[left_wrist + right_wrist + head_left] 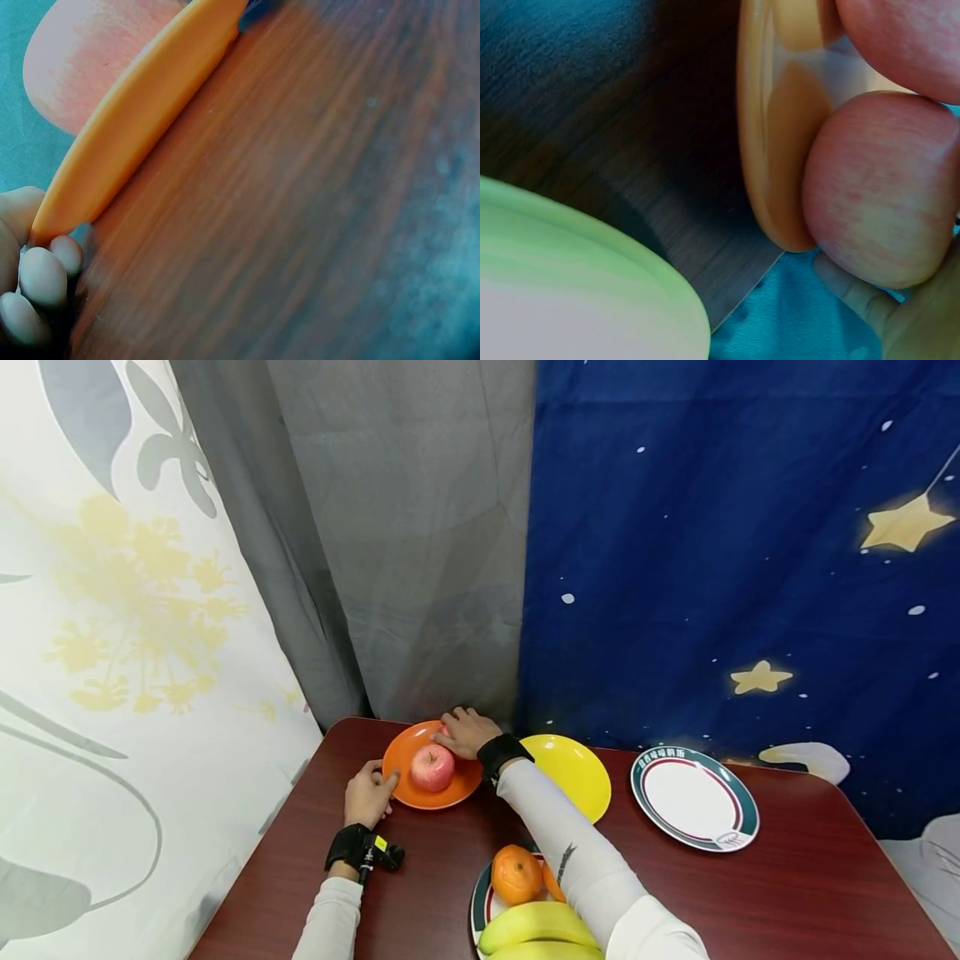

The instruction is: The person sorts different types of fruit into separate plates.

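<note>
Grey cloth (pixel 420 568) and a star-printed blue curtain (pixel 645 568) hang behind a dark red, wood-grained worktop (pixel 442 860), where we find a person's two hands at an orange plate (pixel 405 752) near the ten o'clock corner. At the plate's eight o'clock, the left hand (pixel 369 796) has its grip clamped on the rim, thumb one side and fingertips the other. At one o'clock, the right hand (pixel 468 733) has its grip closed around an apple (pixel 881 191) by the far edge; whether the plate bears its full weight, we cannot tell. Another apple (pixel 432 767) sits near the plate's centre, touching its neighbour or nearly so.

We judge rolling the chief hazard: let go too close to the rim, the held fruit could slip over and off the worktop's nearby twelve o'clock edge. A hard pull from the left could tilt the plate and set both apples loose. Low at five o'clock, the right sleeve (pixel 573 852) crosses a fruit-laden plate (pixel 481 906) and might jostle its cargo.

We note streaked, pink, rounded apple skins, glossy ceramic-looking curves, a dimpled orange (pixel 516 874) and long, smooth bananas (pixel 538 927). At three o'clock lie a shiny yellow plate (pixel 573 772) and, farther out, a green-banded white plate (pixel 690 797).
</note>
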Motion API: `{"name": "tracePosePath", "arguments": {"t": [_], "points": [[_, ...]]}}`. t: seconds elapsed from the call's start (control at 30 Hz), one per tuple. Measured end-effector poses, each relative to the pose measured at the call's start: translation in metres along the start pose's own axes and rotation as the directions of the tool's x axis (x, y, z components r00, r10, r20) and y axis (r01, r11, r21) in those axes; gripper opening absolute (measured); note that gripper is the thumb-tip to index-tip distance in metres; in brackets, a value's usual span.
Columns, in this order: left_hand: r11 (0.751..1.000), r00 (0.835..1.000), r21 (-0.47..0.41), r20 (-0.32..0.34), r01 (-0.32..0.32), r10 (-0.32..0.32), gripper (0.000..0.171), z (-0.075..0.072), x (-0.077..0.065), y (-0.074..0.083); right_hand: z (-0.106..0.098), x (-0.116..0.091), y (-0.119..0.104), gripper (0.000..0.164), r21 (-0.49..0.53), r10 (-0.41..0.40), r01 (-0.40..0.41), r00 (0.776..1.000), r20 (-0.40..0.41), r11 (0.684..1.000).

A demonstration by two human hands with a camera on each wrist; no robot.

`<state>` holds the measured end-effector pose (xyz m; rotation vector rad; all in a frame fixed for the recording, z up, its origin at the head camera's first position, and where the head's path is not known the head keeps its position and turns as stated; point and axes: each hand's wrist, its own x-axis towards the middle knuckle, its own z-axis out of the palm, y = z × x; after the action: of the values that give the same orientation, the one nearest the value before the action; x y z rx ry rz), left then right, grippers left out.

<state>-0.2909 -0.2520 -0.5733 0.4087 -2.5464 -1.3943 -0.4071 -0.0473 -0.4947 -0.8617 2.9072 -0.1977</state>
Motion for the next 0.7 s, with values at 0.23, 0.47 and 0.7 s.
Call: {"name": "tracePosePath", "arguments": {"t": [0.23, 0.47, 0.7], "points": [[0.999, 0.999, -0.037, 0.046, -0.004, 0.006, 0.049, -0.003, 0.001, 0.005, -0.037, -0.024, 0.007, 0.058, -0.068, -0.137, 0.133, 0.988, -0.064, 0.989], [0.992, 1.000, -0.126, -0.005, 0.002, -0.002, 0.044, -0.026, -0.017, 0.009, -0.102, -0.096, 0.020, 0.053, -0.128, -0.347, 0.326, 0.913, -0.212, 0.937], [0.994, 0.992, -0.012, -0.074, -0.107, 0.106, 0.024, -0.035, -0.056, 0.030, -0.109, -0.193, 0.039, 0.056, -0.137, -0.400, 0.376, 0.875, -0.274, 0.917]]}}
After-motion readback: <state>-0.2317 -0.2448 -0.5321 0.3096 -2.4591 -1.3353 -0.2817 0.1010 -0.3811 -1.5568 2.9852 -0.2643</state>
